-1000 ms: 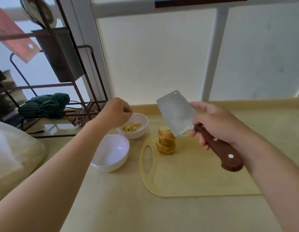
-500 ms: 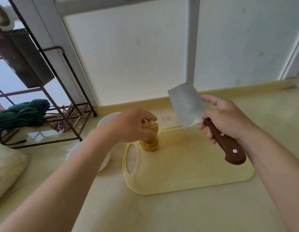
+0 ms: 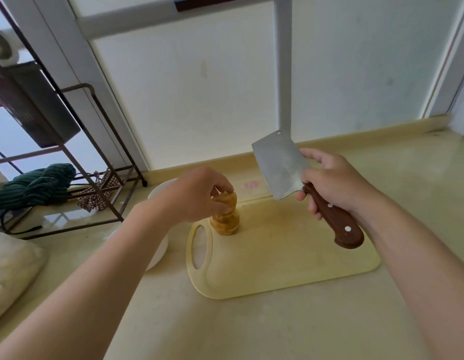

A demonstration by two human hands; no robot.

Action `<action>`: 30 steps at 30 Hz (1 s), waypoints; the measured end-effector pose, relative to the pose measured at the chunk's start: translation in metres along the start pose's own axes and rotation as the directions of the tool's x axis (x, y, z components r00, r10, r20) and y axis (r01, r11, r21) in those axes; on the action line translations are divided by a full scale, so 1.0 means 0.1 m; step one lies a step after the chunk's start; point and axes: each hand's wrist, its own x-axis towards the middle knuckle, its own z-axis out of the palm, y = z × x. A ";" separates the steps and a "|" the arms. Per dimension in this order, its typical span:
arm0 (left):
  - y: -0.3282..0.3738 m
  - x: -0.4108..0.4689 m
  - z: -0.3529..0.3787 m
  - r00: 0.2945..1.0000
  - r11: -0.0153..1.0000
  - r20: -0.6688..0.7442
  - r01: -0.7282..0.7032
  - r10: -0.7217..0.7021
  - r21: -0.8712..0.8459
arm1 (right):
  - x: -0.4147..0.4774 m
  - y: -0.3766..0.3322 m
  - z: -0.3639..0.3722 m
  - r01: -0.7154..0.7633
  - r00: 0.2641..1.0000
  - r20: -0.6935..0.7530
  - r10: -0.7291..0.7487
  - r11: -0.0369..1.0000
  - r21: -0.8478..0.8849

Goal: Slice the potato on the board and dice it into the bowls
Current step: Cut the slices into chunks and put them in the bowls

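Note:
A stack of potato slices [image 3: 225, 220] stands on the pale yellow cutting board [image 3: 282, 258], near its handle hole. My left hand [image 3: 197, 196] grips the top slices of the stack from above. My right hand [image 3: 334, 180] holds a cleaver [image 3: 281, 165] by its brown wooden handle, blade raised and tilted above the board's far edge, to the right of the potato. Two white bowls lie left of the board, mostly hidden by my left arm: the far bowl [image 3: 160, 187] and the near bowl [image 3: 158, 252].
A metal rack [image 3: 101, 183] stands at the left with a green cloth [image 3: 33, 185] and a checked cloth [image 3: 98, 196] under it. A white bag [image 3: 10, 268] lies at the left edge. The wall runs along the back of the yellow counter [image 3: 407, 183].
My left hand has moved from above the far bowl to the potato stack and closed on its top. The cleaver stayed raised; the camera view has shifted right.

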 end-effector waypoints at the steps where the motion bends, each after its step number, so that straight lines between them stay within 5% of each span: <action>1: 0.00 -0.01 -0.01 1.000 1.000 0.002 -0.001 0.001 -0.001 | 0.00 0.00 0.00 -0.001 1.000 0.002 0.001 1.000 0.000; 4: 0.06 -0.07 -0.08 0.999 0.995 -0.048 0.012 -0.017 -0.096 | 0.01 0.00 -0.01 -0.001 1.000 0.006 0.001 1.000 0.003; 8: 0.37 -0.18 -0.10 0.998 0.808 -0.035 0.022 -0.053 -0.588 | 0.02 0.00 -0.06 -0.002 1.000 -0.010 0.002 1.000 0.005; 15: 0.79 -0.02 0.74 0.987 0.702 0.125 0.160 -0.101 -0.694 | 0.05 0.06 -0.26 0.032 0.992 -0.111 -0.051 0.985 -0.172; 17: 0.75 0.00 0.79 0.984 0.724 0.145 0.177 -0.107 -0.667 | 0.08 0.10 -0.32 0.031 0.992 -0.116 -0.058 0.975 -0.222; 20: 0.65 -0.03 0.78 0.998 0.932 0.028 0.060 -0.053 -0.357 | 0.12 0.15 -0.38 0.027 0.994 -0.093 -0.053 0.964 -0.264; 22: 0.64 -0.07 0.82 0.999 0.980 -0.035 -0.042 0.036 -0.195 | 0.13 0.17 -0.39 0.034 0.995 -0.076 -0.058 0.957 -0.289; 26: 0.65 -0.06 1.01 0.957 0.946 -0.151 -0.271 0.246 -0.178 | 0.15 0.19 -0.38 0.037 0.997 -0.057 -0.059 0.945 -0.326; 30: 0.63 -0.07 1.01 0.928 0.911 -0.115 -0.370 0.354 -0.183 | 0.15 0.19 -0.39 0.031 0.997 -0.058 -0.054 0.940 -0.341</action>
